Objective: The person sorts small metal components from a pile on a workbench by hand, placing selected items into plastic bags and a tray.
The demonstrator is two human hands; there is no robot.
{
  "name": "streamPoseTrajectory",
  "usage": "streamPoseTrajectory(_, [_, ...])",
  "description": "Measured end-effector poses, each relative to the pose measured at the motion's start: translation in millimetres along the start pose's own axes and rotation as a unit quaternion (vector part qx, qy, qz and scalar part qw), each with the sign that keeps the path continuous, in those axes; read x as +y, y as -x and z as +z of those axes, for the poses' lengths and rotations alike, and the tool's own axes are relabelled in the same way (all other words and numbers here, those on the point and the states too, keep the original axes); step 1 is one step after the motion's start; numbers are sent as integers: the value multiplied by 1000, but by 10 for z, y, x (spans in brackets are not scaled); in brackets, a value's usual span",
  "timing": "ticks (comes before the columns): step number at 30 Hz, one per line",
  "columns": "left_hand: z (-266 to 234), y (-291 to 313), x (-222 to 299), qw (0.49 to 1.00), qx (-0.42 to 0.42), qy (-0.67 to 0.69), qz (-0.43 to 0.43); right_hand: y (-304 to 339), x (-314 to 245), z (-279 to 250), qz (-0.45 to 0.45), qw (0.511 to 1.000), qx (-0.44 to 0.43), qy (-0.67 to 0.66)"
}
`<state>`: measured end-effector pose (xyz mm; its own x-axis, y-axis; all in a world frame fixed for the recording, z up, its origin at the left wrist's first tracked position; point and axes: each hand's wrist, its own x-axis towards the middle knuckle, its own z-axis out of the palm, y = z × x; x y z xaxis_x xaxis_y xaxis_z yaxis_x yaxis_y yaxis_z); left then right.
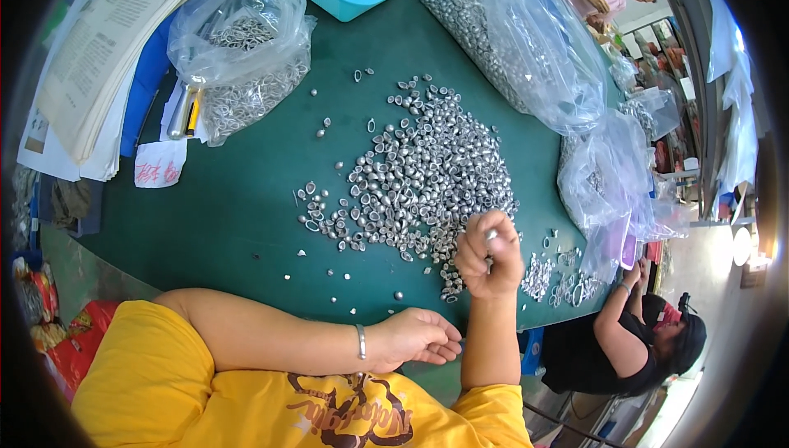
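Observation:
A heap of small silver-grey metal pieces (444, 152), rounded and hollow like little cups, spreads across the green table. Over its near right edge my right hand (489, 259) is raised, slightly blurred, fingers curled in a pinch. A small pale metal piece (491, 235) shows between those fingers. By the table's near edge my left hand (415, 339) rests low with the palm turned up, its fingers loosely bent and apart from the heap. Nothing shows in it, though part of the palm is hidden. A metal bangle (361, 342) circles that wrist.
Clear bags of metal parts (255, 78) stand at the far left; a large bag (477, 37) lies far right. A blue basket (349, 6) sits at the back. Smaller parts (538, 277) lie to the right. Two other people (629, 341) work on the right side.

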<state>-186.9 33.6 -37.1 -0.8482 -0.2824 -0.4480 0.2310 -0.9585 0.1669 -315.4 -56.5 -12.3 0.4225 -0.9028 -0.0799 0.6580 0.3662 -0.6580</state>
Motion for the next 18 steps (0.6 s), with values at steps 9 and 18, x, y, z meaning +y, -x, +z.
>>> streamPoseTrajectory(9, [-12, -22, -9, 1000, -3, 4, 1, -253, 200, 237, -133, 547, 44, 825])
streamPoseTrajectory(18, [-14, -6, 0, 1000, -2, 1, -1, -209, 187, 261, -123, 548, 28, 827])
